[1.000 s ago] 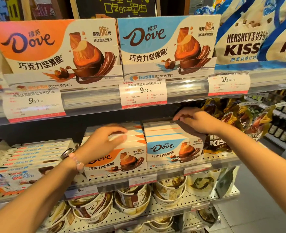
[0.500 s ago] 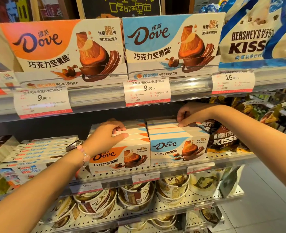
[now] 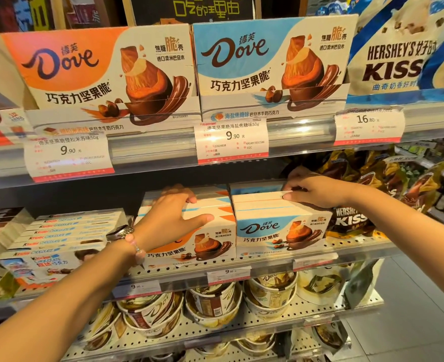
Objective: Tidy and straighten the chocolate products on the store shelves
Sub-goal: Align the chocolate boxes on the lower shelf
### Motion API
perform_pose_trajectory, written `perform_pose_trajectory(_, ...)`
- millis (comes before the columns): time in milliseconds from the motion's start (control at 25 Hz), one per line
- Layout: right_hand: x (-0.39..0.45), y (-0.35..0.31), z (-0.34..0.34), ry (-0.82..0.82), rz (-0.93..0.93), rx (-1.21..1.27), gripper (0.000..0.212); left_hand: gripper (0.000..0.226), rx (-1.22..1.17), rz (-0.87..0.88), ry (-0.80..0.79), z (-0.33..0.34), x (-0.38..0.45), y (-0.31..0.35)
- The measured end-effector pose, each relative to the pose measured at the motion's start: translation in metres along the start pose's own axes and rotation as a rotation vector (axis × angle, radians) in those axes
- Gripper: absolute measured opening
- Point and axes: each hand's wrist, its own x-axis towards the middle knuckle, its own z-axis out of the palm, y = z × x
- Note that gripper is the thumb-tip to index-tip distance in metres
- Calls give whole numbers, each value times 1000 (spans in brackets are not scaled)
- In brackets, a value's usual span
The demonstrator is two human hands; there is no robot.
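On the middle shelf, two stacks of Dove chocolate boxes stand side by side. My left hand grips the orange stack, fingers curled over its top and thumb along the front edge. My right hand holds the blue stack at its upper right corner, fingertips and thumb pinching the top box. Both stacks face forward and touch each other.
Large orange and blue Dove display boxes fill the upper shelf beside a Hershey's Kisses bag. Kinder boxes lie left of my hands, a dark Kisses bag right. Dove cups crowd the shelf below.
My right hand has slid from the back of the blue stack toward its front top edge. My left hand stays on the orange stack, its thumb now stretched along the front.
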Motion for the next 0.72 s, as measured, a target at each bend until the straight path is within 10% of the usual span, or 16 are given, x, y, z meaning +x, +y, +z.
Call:
perform_pose_trajectory(400, -14, 3, 4, 541, -119, 11, 22, 36, 95, -26, 42, 5, 1, 10)
perform_pose_trajectory(720, -25, -10, -13, 512, -118, 35, 26, 17, -41, -119, 150, -2, -4, 9)
